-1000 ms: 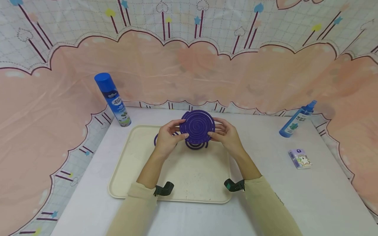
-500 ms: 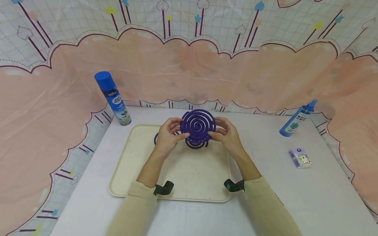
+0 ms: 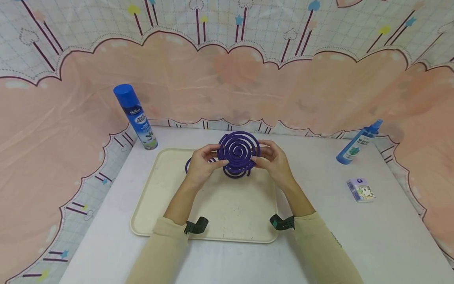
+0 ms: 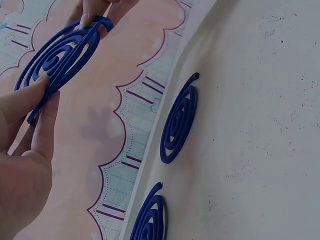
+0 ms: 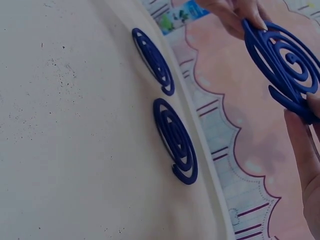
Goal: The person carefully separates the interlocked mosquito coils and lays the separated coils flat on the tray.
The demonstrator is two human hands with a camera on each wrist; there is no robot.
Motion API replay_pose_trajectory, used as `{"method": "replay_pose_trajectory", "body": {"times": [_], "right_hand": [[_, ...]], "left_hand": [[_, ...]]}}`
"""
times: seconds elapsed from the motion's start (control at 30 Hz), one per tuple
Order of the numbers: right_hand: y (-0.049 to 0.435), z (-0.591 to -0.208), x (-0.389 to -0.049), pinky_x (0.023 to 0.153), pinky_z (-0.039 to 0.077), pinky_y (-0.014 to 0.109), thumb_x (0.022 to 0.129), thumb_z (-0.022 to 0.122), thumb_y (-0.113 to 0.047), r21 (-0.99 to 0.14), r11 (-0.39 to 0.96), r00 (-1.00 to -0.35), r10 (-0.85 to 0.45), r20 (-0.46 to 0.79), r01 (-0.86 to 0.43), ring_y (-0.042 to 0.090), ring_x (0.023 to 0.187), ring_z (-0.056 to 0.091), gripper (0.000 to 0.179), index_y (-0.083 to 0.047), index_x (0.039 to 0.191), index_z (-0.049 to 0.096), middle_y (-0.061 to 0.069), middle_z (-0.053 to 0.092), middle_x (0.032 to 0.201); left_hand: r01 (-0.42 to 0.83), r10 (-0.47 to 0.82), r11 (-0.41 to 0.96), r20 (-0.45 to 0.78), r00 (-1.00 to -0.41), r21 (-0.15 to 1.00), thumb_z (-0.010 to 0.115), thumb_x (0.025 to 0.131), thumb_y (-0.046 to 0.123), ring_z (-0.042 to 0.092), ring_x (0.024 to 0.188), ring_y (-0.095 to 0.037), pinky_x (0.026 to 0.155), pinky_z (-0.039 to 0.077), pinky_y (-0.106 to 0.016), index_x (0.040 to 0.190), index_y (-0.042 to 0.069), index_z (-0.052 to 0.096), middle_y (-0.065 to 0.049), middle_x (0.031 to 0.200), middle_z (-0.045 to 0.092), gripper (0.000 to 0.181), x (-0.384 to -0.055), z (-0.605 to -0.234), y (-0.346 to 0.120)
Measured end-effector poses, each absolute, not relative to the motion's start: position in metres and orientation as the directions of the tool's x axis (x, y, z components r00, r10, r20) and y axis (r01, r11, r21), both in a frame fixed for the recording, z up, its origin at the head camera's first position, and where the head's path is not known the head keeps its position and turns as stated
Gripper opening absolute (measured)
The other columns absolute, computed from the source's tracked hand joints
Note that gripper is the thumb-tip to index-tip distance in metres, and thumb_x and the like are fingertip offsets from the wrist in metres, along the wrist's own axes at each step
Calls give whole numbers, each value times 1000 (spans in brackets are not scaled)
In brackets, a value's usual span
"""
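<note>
Between both hands, above the far edge of a cream tray (image 3: pixel 227 213), is a purple-blue mosquito coil (image 3: pixel 238 152), tilted to face the head camera. It appears to be two spirals nested together, with gaps between their rings. My left hand (image 3: pixel 201 167) pinches its left rim between thumb and fingers; my right hand (image 3: pixel 278 165) pinches the right rim. Two more coils lie flat in the tray along its far side: one coil (image 3: pixel 235 175) is partly behind the held one, the other coil (image 3: pixel 187 165) mostly behind my left hand. The left wrist view shows both lying coils (image 4: pixel 178 125) apart.
A blue aerosol can (image 3: pixel 136 116) stands beyond the tray's far left corner. To the right are a blue spray bottle (image 3: pixel 359 142) and a small purple-and-white packet (image 3: pixel 360 190). Patterned cloth (image 3: pixel 227 86) hangs behind and beside the white table (image 3: pixel 383 244).
The held coil's rings have spread from closely packed to visibly gapped, the spirals shifting against each other. Both hands keep their pinch and have barely moved.
</note>
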State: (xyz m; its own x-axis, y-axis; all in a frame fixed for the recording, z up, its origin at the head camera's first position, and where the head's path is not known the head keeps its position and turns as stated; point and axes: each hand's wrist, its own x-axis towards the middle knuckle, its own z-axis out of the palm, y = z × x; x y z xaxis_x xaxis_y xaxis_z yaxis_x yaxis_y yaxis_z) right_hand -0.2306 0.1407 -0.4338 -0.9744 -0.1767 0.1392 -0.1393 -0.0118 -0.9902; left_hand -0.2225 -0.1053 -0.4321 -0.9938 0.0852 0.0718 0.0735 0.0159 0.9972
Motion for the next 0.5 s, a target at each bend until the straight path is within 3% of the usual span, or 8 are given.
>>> {"method": "replay_pose_trajectory", "body": {"times": [0.1, 0.2, 0.33, 0.5], "right_hand": [[142, -434, -232, 75, 64, 29, 94, 67, 4, -992, -6, -977, -174, 122, -123, 5, 88, 73, 46, 1, 137, 51, -13, 73, 95], [143, -434, -233, 72, 64, 29, 96, 67, -2, -996, 11, -982, -166, 91, -94, 4, 81, 73, 42, 3, 135, 54, -14, 74, 89], [144, -431, -232, 70, 64, 30, 96, 68, -6, -999, 14, -985, -167, 47, -50, 4, 76, 74, 39, 6, 131, 57, -14, 74, 86], [145, -430, -233, 71, 64, 30, 96, 69, -9, -1000, 22, -986, -166, 9, -13, 4, 76, 73, 38, 7, 129, 60, -12, 74, 86]], "left_hand": [[81, 97, 60, 75, -992, 995, 81, 80, -6, 62, 91, -3, 69, 49, -13, 126, -3, 67, -5, 115, 70, 48, -222, -432, -106], [77, 112, 95, 67, -992, 992, 82, 80, -5, 61, 92, -4, 70, 49, -13, 125, -2, 69, -10, 117, 70, 47, -222, -431, -107], [71, 149, 109, 55, -987, 992, 81, 80, -6, 61, 100, -3, 77, 52, -11, 128, -1, 67, -17, 130, 67, 51, -221, -430, -109], [64, 219, 29, 56, -974, 998, 76, 78, -14, 62, 103, -1, 81, 56, -12, 135, -6, 61, -20, 143, 57, 59, -221, -432, -112]]}}
